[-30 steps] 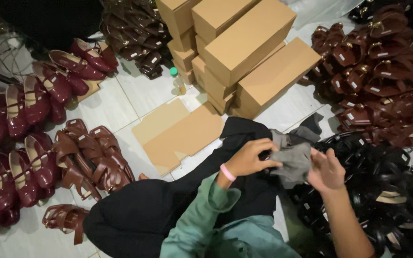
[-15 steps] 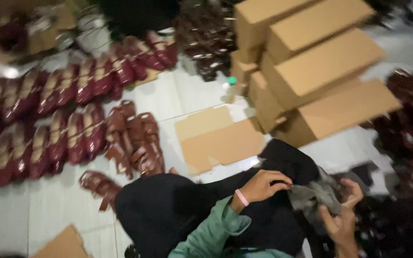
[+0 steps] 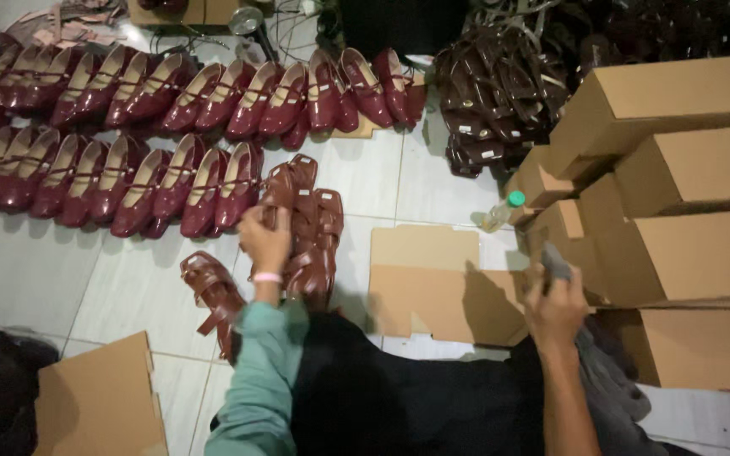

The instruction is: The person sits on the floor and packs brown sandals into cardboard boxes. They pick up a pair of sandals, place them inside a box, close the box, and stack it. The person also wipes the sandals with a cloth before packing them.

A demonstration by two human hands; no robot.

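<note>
My left hand (image 3: 265,241), in a green sleeve with a pink wristband, reaches forward and rests on a pile of brown strappy sandals (image 3: 307,226) on the tiled floor; I cannot tell whether its fingers grip one. One more brown sandal (image 3: 213,294) lies just left of that arm. My right hand (image 3: 554,306) is raised over a flat piece of cardboard (image 3: 433,283) and is closed on a grey cloth (image 3: 558,263), which trails down past the wrist.
Two rows of dark red flat shoes (image 3: 154,143) line the floor to the left and behind. Stacked cardboard boxes (image 3: 686,211) stand at the right, with a small bottle (image 3: 502,213) beside them. Dark sandals (image 3: 500,84) are heaped at the back. Another cardboard piece (image 3: 99,401) lies near left.
The view has swung left. My left hand left the grey cloth and reached forward to the brown sandals. My right hand kept the cloth and lifted it over the cardboard.
</note>
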